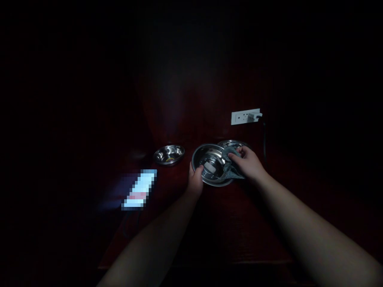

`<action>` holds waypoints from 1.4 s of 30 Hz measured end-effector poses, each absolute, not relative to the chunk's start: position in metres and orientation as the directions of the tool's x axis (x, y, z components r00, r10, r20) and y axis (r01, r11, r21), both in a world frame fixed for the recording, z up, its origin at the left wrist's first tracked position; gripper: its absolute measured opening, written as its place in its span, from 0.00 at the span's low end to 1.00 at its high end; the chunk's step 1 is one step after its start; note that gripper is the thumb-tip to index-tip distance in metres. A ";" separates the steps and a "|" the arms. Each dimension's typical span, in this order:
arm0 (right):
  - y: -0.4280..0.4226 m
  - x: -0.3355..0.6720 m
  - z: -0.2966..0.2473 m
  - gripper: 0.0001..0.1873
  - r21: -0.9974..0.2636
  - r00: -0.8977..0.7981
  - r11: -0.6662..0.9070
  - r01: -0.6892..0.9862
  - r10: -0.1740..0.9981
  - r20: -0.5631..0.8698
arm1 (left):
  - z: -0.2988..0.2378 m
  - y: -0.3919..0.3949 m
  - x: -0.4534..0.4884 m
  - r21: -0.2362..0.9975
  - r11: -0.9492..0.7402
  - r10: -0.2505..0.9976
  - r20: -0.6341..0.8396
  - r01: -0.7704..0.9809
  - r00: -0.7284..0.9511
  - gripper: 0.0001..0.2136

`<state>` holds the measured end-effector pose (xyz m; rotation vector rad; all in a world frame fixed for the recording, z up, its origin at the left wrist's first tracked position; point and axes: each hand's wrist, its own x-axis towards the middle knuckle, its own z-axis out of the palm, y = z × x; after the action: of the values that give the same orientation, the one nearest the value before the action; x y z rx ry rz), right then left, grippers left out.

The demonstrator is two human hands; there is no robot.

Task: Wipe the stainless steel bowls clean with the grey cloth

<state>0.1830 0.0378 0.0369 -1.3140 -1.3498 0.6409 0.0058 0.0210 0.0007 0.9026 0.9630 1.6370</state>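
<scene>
A shiny steel bowl (pixel 206 153) is tilted toward me over the dark red table, a pale label-like patch on its inside. My left hand (pixel 196 179) grips its left rim, thumb over the edge. In my right hand (pixel 248 161) is a grey-green cloth (pixel 231 171), pinched between thumb and fingers and draped against the bowl's right side and rim. Part of another steel bowl (pixel 233 143) shows behind, mostly hidden by the held bowl and the cloth.
Another steel bowl (pixel 169 154) with a yellowish spot inside rests on the left. A glowing, pixelated screen (pixel 140 189) lies nearer me on that side. On the back wall, a white socket (pixel 241 117) holds a plug with a cable (pixel 264 139) hanging down. Surroundings are very dark.
</scene>
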 end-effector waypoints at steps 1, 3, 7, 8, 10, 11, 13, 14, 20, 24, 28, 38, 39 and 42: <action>0.038 0.184 0.037 0.14 -0.939 0.216 0.192 0.286 0.942 0.258 | 0.001 0.021 0.005 0.910 -0.183 0.968 0.100 -0.373 -0.231 0.20; 0.039 0.186 0.038 0.16 -0.985 0.212 0.107 0.138 0.968 0.135 | 0.002 0.022 0.005 0.912 -0.168 0.971 0.087 -0.374 -0.224 0.20; 0.040 0.191 0.039 0.16 -0.975 0.066 -0.013 -0.220 0.997 -0.028 | 0.002 0.025 0.003 0.904 -0.150 0.972 0.061 -0.400 -0.226 0.21; 0.039 0.193 0.039 0.16 -0.961 0.013 -0.039 -0.275 0.999 -0.044 | 0.001 0.026 0.003 0.901 -0.146 0.971 0.053 -0.408 -0.231 0.21; 0.038 0.196 0.040 0.14 -0.940 -0.081 -0.080 -0.333 0.995 -0.056 | 0.001 0.027 0.002 0.898 -0.135 0.972 0.038 -0.418 -0.232 0.23; 0.037 0.198 0.040 0.13 -0.935 -0.116 -0.094 -0.342 0.992 -0.057 | 0.001 0.027 0.002 0.897 -0.134 0.972 0.036 -0.420 -0.234 0.23; 0.038 0.200 0.039 0.12 -0.939 -0.151 -0.103 -0.329 0.987 -0.055 | 0.001 0.027 0.002 0.896 -0.142 0.971 0.044 -0.421 -0.235 0.23; 0.038 0.201 0.037 0.11 -0.943 -0.165 -0.097 -0.318 0.985 -0.046 | 0.001 0.027 0.002 0.895 -0.149 0.971 0.051 -0.420 -0.235 0.23; 0.042 0.204 0.033 0.11 -0.960 -0.108 -0.006 -0.281 0.994 0.025 | 0.001 0.025 0.002 0.888 -0.185 0.970 0.097 -0.421 -0.223 0.21; 0.037 0.205 0.040 0.15 -0.942 -0.102 0.037 -0.334 0.992 0.075 | 0.000 0.026 0.002 0.895 -0.164 0.974 0.082 -0.415 -0.210 0.20; 0.032 0.206 0.041 0.23 -0.951 -0.254 0.050 -0.304 0.958 0.131 | -0.001 0.027 0.003 0.892 -0.163 0.975 0.079 -0.422 -0.209 0.20; 0.027 0.205 0.045 0.13 -0.955 -0.287 0.122 -0.271 0.937 0.201 | 0.000 0.024 0.004 0.895 -0.153 0.980 0.083 -0.419 -0.181 0.20; 0.027 0.204 0.045 0.13 -0.948 -0.267 0.135 -0.289 0.939 0.215 | 0.000 0.024 0.005 0.893 -0.157 0.980 0.088 -0.421 -0.179 0.20; 0.027 0.201 0.045 0.19 -0.920 -0.154 0.213 -0.330 0.949 0.274 | 0.001 0.023 0.005 0.890 -0.164 0.980 0.097 -0.426 -0.174 0.20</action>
<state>0.2013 0.0273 0.0448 -0.6953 -1.2185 1.2924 0.0052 0.0232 0.0006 0.8817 0.8979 1.5964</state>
